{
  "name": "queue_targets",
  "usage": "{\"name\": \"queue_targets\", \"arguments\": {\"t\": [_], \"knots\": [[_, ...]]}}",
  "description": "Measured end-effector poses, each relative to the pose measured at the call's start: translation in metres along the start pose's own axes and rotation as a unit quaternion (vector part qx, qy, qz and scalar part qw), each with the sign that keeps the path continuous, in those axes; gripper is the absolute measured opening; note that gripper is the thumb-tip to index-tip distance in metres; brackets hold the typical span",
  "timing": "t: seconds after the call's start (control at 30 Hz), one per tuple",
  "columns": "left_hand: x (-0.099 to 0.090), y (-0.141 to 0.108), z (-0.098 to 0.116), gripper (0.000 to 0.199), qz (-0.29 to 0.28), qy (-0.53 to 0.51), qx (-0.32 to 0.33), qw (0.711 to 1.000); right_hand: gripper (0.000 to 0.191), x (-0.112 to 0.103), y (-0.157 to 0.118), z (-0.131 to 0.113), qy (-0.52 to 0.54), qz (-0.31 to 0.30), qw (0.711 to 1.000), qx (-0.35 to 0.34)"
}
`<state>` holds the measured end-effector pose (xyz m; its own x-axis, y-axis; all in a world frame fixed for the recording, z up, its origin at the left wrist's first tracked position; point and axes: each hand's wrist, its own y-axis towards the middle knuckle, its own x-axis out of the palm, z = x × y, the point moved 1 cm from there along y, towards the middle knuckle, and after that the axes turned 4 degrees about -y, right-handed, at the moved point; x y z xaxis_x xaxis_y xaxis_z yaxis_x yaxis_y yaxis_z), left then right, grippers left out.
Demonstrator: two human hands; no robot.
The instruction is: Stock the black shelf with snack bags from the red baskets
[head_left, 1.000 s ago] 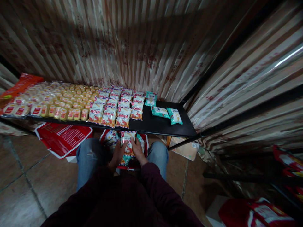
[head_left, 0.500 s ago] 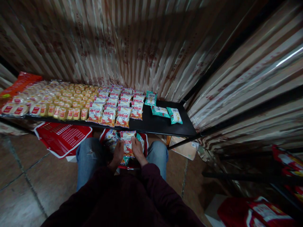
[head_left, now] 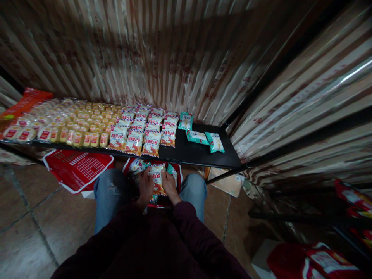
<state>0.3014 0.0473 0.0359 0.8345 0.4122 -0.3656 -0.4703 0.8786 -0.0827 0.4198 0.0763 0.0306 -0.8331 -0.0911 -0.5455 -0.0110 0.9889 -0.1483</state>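
Note:
Between my knees, my left hand and my right hand grip a white and orange snack bag by its two sides. Its printed front faces up. Under it stands a red basket holding several teal and white snack bags. On the black shelf just ahead, several snack bags like the held one stand in rows. To their right lie three teal and white bags, one of them a teal bag near the shelf's right end.
Small wrapped cakes fill the shelf's left part, beside an orange packet. A red basket sits under the shelf at left, a cardboard box at right. Striped sheeting hangs behind. Red packages lie at lower right.
The held snack bag has dropped slightly toward the basket, and my left hand now covers more of its left side. The bags on the shelf have stayed in place.

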Motion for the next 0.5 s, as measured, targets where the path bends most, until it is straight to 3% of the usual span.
{"name": "queue_targets", "arguments": {"t": [0.27,0.5], "knots": [[0.002,0.001,-0.003,0.039,-0.024,0.012,-0.009,1.0,0.056,-0.004,0.0,0.006,0.025,-0.015,0.999,0.025],[0.011,0.002,-0.014,0.042,-0.082,-0.043,-0.064,0.994,0.049,-0.005,0.003,0.008,0.032,0.0,0.998,0.048]]}}
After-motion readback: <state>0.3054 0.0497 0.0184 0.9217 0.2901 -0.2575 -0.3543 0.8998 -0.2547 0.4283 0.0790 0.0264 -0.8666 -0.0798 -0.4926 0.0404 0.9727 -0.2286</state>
